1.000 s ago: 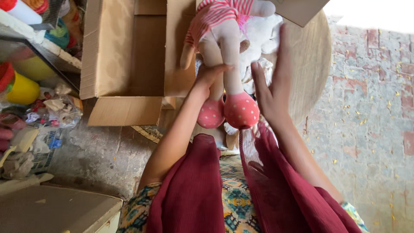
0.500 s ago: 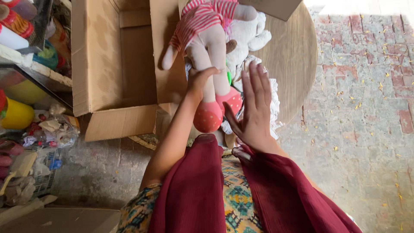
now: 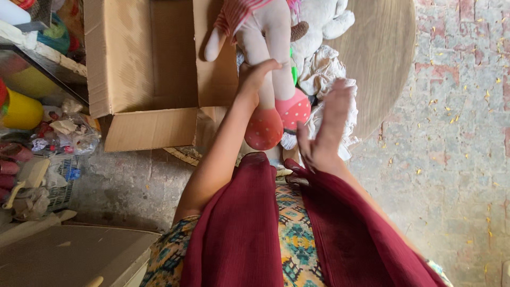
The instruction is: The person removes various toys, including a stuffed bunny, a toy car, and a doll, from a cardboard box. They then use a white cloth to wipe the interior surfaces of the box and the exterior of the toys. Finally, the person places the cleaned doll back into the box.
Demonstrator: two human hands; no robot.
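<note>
A soft doll (image 3: 265, 32) with pale legs, red spotted shoes and a red-striped dress hangs at the top centre. My left hand (image 3: 254, 76) grips one of its legs just above the shoes. My right hand (image 3: 328, 127) is flat with fingers apart, to the right of the shoes and free of the doll, over a heap of white cloth (image 3: 332, 90). A white plush toy (image 3: 321, 21) lies behind the doll on a round wooden table (image 3: 382, 58).
An open cardboard box (image 3: 149, 64) with its flaps spread stands left of the doll. A shelf (image 3: 42, 58) with a yellow cup and clutter fills the far left. Brick paving (image 3: 457, 133) lies to the right. Dark red cloth (image 3: 249, 234) drapes my arms.
The doll has shifted left and up toward the box in my left hand. My right hand has come off the doll's shoes and moved right, fingers spread.
</note>
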